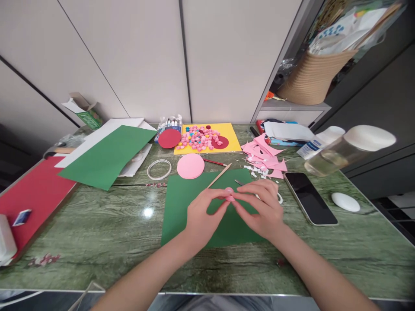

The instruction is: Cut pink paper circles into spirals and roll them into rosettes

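Observation:
My left hand [203,216] and my right hand [262,209] meet above a green paper sheet [181,207] on the green marble table. Both pinch a small pink paper piece [229,194] between their fingertips. A wooden stick [219,175] lies just beyond the hands, pointing toward them. A pink paper disc [190,166] lies behind the sheet. Further back a yellow sheet [231,137] carries several small pink paper balls [199,139] and a dark red shape.
A black phone [309,198] and a white oval object [345,201] lie to the right. Pink paper scraps [266,155], a tape ring [159,169], a red disc [169,138], a large green sheet [108,155], a red sheet [35,194] and a clear jar [346,149] surround the work spot.

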The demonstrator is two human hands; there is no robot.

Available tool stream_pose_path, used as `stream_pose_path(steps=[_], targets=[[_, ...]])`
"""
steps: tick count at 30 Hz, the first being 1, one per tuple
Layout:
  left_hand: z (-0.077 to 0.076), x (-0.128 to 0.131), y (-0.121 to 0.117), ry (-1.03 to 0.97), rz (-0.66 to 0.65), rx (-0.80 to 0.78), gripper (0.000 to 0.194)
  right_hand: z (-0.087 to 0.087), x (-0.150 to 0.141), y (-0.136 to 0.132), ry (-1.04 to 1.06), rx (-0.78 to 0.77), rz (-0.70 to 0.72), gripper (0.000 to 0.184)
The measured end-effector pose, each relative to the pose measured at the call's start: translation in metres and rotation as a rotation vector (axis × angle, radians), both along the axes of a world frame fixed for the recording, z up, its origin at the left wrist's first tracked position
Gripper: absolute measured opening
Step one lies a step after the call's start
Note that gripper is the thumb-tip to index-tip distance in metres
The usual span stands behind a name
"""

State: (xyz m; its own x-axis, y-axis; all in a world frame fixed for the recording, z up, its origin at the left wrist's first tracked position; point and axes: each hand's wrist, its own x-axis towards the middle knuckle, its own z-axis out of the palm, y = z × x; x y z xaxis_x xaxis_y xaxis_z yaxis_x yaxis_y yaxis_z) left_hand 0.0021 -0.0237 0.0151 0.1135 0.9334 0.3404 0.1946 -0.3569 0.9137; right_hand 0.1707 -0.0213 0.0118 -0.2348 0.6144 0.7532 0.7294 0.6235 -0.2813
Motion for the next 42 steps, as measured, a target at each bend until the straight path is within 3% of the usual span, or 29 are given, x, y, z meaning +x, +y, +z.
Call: stream_pose_path(steps=[5,12,18,24,33,39,42], targets=[[-0.002,0.001,-0.002,-0.083,-0.015,0.063,0.016,0.002,-0.001,-0.002,0.016,0.072,-0.023,0.027],[-0.007,0.002,0.001,-0.073,0.038,0.319,0.026,0.007,-0.004,-0.002,0.09,0.192,-0.003,0.022],[-0.007,0.004,-0.001,-0.165,0.009,0.25,0.028,0.009,-0.004,-0.003,0.083,0.218,-0.018,0.016],[-0.005,0.003,0.0,-0.084,0.004,0.328,0.033,0.009,-0.003,-0.005,0.068,0.239,-0.035,0.016],[-0.005,0.004,0.001,-0.115,-0.006,0.179,0.025,0.01,-0.004,-0.005,0.062,0.223,-0.023,0.021],[-0.008,0.001,0.005,-0.074,-0.025,0.175,0.022,0.006,-0.002,-0.003,0.047,0.154,0.009,0.029],[-0.008,-0.001,0.008,-0.037,-0.027,0.186,0.019,0.006,-0.001,-0.002,0.091,0.032,0.058,0.027]])
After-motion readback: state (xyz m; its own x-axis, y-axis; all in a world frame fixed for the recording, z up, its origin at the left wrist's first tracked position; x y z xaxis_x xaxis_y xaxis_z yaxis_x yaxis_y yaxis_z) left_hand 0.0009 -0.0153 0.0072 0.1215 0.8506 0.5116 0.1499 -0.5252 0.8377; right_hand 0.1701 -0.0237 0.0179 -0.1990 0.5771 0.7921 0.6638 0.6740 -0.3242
